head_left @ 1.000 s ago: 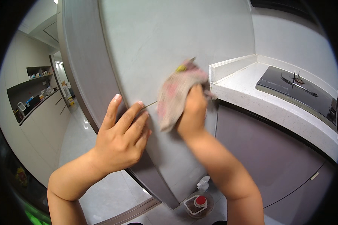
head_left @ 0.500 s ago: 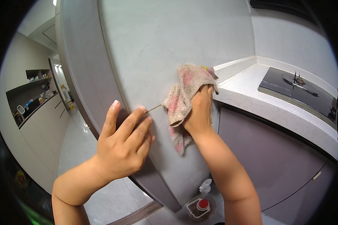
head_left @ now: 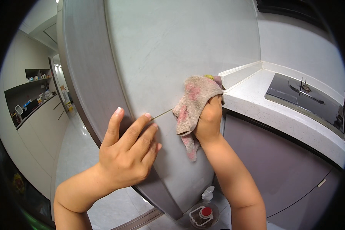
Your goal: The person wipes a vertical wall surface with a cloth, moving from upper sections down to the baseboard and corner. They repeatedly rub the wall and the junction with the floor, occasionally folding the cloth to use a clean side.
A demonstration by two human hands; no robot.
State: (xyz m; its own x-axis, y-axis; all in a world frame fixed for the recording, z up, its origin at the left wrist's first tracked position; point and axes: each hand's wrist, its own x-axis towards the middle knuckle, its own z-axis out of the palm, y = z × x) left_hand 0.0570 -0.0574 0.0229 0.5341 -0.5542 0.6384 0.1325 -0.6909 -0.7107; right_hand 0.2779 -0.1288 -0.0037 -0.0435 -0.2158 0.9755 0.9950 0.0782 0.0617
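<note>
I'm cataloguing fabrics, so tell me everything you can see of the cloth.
The cloth is greyish beige with pink patches and a yellow bit near its top; it looks like fuzzy fabric. Crumpled, it is bunched in the right hand against the grey wall, beside the white counter, a loose end hanging down.

A black glass cooktop (head_left: 284,90) sits on the speckled white tabletop (head_left: 246,89) above a mauve-grey cabinet (head_left: 272,159); a red-capped jug (head_left: 206,212) stands on the tiled floor (head_left: 166,222).
</note>
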